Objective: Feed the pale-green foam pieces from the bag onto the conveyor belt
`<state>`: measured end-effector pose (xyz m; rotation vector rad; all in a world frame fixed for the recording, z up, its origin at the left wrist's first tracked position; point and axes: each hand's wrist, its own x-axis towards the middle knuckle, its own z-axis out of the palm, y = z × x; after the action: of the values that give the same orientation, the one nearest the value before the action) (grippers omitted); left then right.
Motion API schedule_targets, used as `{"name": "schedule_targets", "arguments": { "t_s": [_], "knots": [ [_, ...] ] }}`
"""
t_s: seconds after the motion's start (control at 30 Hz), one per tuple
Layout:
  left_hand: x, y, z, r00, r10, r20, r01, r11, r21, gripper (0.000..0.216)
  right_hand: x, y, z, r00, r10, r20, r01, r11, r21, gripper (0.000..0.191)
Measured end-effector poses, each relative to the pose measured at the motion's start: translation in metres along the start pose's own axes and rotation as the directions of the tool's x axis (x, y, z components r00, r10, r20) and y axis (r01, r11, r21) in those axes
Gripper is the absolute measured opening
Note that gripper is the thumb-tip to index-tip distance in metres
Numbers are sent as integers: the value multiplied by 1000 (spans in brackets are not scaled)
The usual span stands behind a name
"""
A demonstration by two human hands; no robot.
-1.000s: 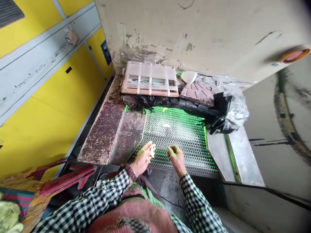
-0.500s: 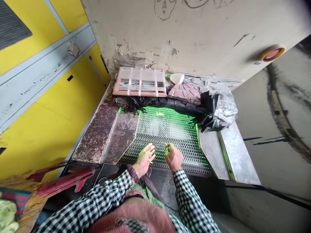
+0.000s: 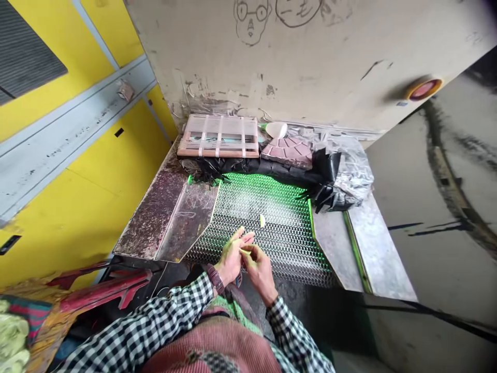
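A wire-mesh conveyor belt (image 3: pixel 233 207), lit green at its far end, runs towards me. Over its near part my two hands are together. My left hand (image 3: pixel 232 257), with a band on its wrist, is half curled, fingertips pointing forward. Its palm side is mostly hidden. My right hand (image 3: pixel 259 268) pinches with thumb and forefinger against the left fingers. Between them shows a small, thin pale yellow piece (image 3: pixel 245 252); its kind is unclear. A similar pale yellow curved piece (image 3: pixel 262 220) lies on the mesh just beyond my hands.
Metal side plates (image 3: pixel 194 212) flank the belt. Black plastic sheeting (image 3: pixel 267 170) hangs over the opening. A taped wooden frame (image 3: pixel 219 135) and a pinkish segmented slab (image 3: pixel 288 151) rest above it. A red-and-yellow button (image 3: pixel 424 90) is on the right; red metal bars (image 3: pixel 106 290) are lower left.
My right hand has moved left to meet my left hand. The loose yellow piece on the belt has come nearer to me. The view has shifted slightly.
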<state>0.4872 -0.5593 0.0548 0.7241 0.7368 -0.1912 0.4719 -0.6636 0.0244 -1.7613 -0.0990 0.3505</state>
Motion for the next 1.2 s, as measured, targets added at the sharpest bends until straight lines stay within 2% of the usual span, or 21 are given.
{"name": "schedule_targets", "arguments": {
  "t_s": [0.07,0.17,0.27,0.33,0.43,0.53,0.6,0.7,0.8,0.9,0.97,1.03,1.1,1.17,1.2],
  "knots": [
    [1,-3,5,1000,15,-10,-15,1000,20,72,4,1,-5,999,35,31,-37,997,69,28],
    [3,-7,5,997,70,-35,-65,990,125,68,7,0,-9,991,6,131,-19,995,95,26],
    [4,-10,1,991,128,-26,-119,969,216,53,6,-3,-6,992,-48,116,39,996,85,25],
    [2,-8,-3,990,139,-22,-129,956,265,44,8,-3,-5,995,-38,88,32,997,72,27],
    [-3,2,-13,991,116,-71,-91,951,295,43,19,2,-12,986,78,145,-78,997,-4,31],
    [-9,19,-26,989,121,-82,-96,960,264,46,39,11,-27,923,259,285,-235,965,-116,31],
    [-12,28,-36,990,129,-62,-110,962,252,47,50,16,-37,887,339,314,-291,938,-190,28],
    [-17,35,-48,993,104,-55,-90,971,223,50,62,18,-47,890,384,244,-325,912,-250,29],
    [-22,38,-61,995,61,-75,-46,983,180,49,69,19,-52,919,390,64,-360,892,-273,39],
    [-25,43,-76,994,33,-106,-18,990,141,46,75,20,-53,941,292,-172,-330,903,-274,42],
    [-26,51,-86,991,27,-130,-11,993,121,44,78,17,-51,946,207,-251,-276,919,-282,40],
    [-30,65,-93,990,14,-141,2,994,112,42,79,6,-44,952,162,-261,-230,939,-256,37],
    [-44,89,-96,994,38,-105,-26,993,114,39,76,-15,-32,967,128,-218,-164,975,-152,36],
    [-71,126,-98,987,161,-13,-158,981,108,38,71,-48,-15,984,45,-171,-49,998,-25,36],
    [-87,148,-101,963,265,50,-268,959,94,39,67,-68,-5,988,-11,-155,12,1000,5,35]
  ]
}}
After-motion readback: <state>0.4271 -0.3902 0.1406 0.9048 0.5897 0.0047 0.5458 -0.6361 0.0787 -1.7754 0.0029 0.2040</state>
